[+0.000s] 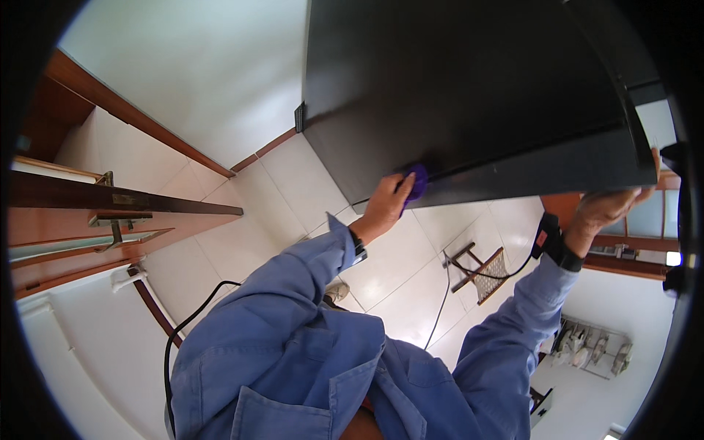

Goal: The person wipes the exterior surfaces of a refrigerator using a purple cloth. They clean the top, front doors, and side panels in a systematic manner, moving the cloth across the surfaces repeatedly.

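A large black flat-faced cabinet or appliance [467,82] fills the upper right; which of the two cannot be told. My left hand [382,206] holds a purple pad or cloth [418,182] against its face, close to the lower edge. Part of the purple thing lies behind the fingers. At the black body's lower right corner, my right hand [610,208] grips the edge, with fingertips reaching up around its side. Dark bands circle both wrists, and a cable runs from the one on the right.
At left, a wooden door [181,212] with a metal handle [115,228] stands ajar. A small folding stool [484,275] rests on the tiled floor [385,275] beside a thin cable. A pale wall or panel [209,71] adjoins the black body. A wire rack [594,346] hangs at lower right.
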`<state>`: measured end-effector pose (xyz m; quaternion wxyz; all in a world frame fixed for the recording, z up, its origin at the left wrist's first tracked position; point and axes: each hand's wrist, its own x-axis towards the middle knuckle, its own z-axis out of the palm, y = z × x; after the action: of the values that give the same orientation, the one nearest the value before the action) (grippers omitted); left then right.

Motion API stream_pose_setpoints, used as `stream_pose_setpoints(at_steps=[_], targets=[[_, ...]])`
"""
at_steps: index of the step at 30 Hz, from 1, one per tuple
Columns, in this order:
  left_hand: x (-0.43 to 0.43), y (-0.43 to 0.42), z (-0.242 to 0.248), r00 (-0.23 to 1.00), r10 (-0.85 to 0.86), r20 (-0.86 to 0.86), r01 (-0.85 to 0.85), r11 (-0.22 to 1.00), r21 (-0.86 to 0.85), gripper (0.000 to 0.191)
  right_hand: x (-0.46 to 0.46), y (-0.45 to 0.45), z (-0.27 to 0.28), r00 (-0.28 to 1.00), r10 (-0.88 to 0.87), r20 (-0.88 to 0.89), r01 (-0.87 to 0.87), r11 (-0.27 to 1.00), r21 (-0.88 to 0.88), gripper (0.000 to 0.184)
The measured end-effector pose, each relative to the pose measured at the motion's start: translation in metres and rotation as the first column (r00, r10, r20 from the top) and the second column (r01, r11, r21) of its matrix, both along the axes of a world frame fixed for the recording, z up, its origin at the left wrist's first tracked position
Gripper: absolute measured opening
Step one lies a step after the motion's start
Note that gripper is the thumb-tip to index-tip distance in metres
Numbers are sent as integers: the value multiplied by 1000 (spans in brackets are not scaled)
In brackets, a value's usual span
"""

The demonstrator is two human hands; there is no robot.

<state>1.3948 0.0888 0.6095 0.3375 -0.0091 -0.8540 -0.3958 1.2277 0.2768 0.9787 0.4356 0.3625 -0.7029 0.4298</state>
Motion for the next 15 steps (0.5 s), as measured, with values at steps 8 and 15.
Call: stream_pose_setpoints(at_steps=[8,15], targets=[[-90,-194,-23,868,482,120,-496,824,275,62,-8,25,-2,872,-287,-396,383,904,188,58],[-216,-333,-30,768,589,252,-639,729,245,45,-22,45,-18,966,-84,-244,91,996,19,68]])
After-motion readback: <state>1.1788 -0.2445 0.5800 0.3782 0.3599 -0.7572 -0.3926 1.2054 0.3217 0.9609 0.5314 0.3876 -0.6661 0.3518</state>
